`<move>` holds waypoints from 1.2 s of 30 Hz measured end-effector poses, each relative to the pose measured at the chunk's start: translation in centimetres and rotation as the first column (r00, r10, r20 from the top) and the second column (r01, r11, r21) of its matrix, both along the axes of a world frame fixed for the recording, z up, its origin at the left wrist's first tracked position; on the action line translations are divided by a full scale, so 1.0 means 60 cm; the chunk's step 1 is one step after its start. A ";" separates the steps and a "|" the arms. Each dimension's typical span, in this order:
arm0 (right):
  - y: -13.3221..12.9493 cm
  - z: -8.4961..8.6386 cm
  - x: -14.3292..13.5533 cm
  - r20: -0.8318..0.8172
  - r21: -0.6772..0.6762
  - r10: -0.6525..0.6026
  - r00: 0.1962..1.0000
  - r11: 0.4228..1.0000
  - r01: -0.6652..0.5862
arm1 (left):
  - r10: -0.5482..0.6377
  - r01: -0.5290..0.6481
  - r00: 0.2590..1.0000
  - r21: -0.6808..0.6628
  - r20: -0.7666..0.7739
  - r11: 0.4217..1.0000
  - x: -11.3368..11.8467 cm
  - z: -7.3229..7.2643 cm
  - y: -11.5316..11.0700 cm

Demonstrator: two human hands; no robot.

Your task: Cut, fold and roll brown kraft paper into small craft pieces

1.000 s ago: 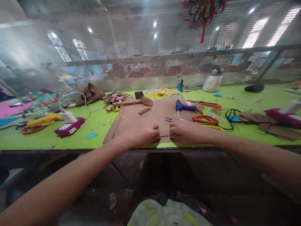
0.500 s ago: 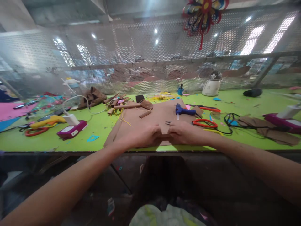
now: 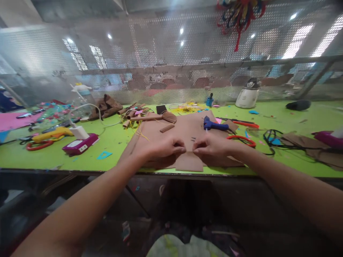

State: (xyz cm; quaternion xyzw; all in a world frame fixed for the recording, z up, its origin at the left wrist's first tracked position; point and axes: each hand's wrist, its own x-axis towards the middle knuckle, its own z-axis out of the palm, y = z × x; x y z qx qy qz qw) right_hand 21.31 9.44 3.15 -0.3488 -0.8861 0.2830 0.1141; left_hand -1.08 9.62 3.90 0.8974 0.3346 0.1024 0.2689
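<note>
A small brown paper piece (image 3: 189, 164) lies at the table's front edge, on top of larger brown sheets (image 3: 184, 125). Its far edge is between my hands. My left hand (image 3: 171, 147) is closed, thumb and fingertips pinched at the left end of that edge. At the right end my right hand (image 3: 205, 144) is also pinched, fingertips down on the paper. Two small dark sticks (image 3: 193, 139) lie just beyond the gap between the hands. A blue glue gun (image 3: 214, 125) rests on the sheets behind my right hand.
Rolled brown tubes and yellow string (image 3: 144, 117) lie behind on the left. Orange-handled scissors (image 3: 242, 140) and black cable are at the right. A purple power socket (image 3: 80, 143) and yellow glue gun (image 3: 53, 135) sit left. A white bottle (image 3: 248, 94) stands at the back.
The small brown piece now lies flatter and shows more of its surface towards the front edge. My hands have shifted slightly away from the edge, and the view has moved a little.
</note>
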 end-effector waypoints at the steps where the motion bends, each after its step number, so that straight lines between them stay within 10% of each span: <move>1: 0.000 -0.005 -0.002 0.015 0.011 0.005 1.000 1.000 -0.005 | 0.003 -0.003 1.000 0.046 -0.007 0.999 0.001 -0.009 -0.001; 24: -0.016 0.000 -0.020 -0.015 0.163 0.162 0.987 0.974 -0.157 | -0.048 0.040 0.999 0.499 0.003 0.866 0.003 -0.049 -0.034; 36: -0.021 -0.017 -0.027 -0.059 0.298 0.052 0.997 0.954 -0.032 | 0.010 -0.003 1.000 0.410 -0.015 0.912 0.009 -0.043 -0.030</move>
